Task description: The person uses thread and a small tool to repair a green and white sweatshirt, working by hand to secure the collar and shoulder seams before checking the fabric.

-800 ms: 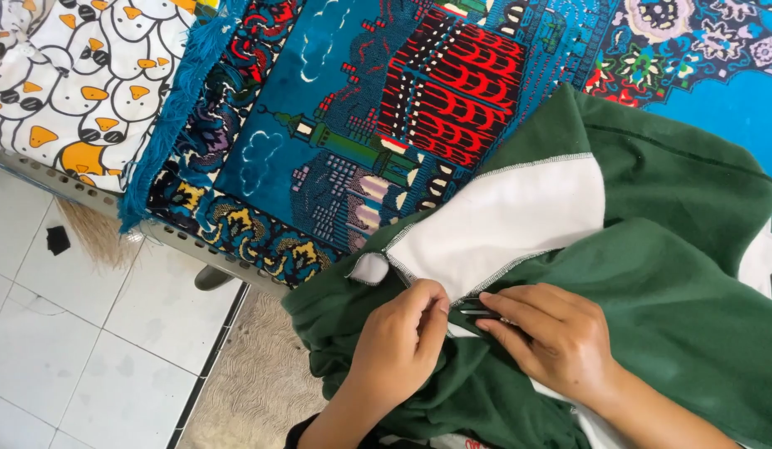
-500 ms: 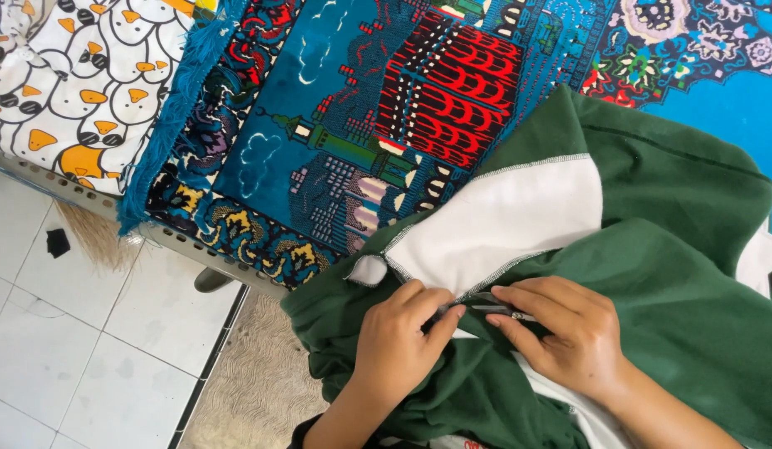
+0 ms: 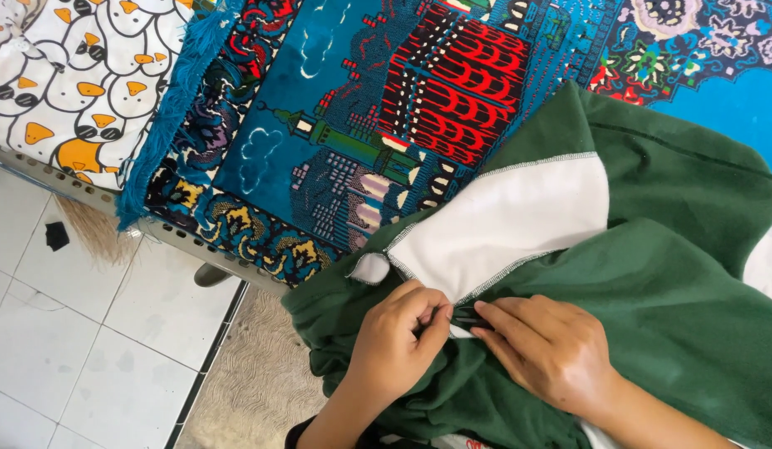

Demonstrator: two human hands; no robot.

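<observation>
My left hand (image 3: 398,345) pinches the green cloth (image 3: 652,316) right at its seam. My right hand (image 3: 552,353) pinches the same spot from the other side, so my fingertips almost meet. Between them I hold a small dark thing (image 3: 467,318); I think it is a little tool, but it is too hidden to be sure. The cloth's white panel (image 3: 511,220) lies just above my grip. Past that, farther from me, is the bright blue rug (image 3: 361,133). Off to the left of my grip is the penguin sheet (image 3: 78,75). Below my left hand is the tiled floor (image 3: 87,357).
</observation>
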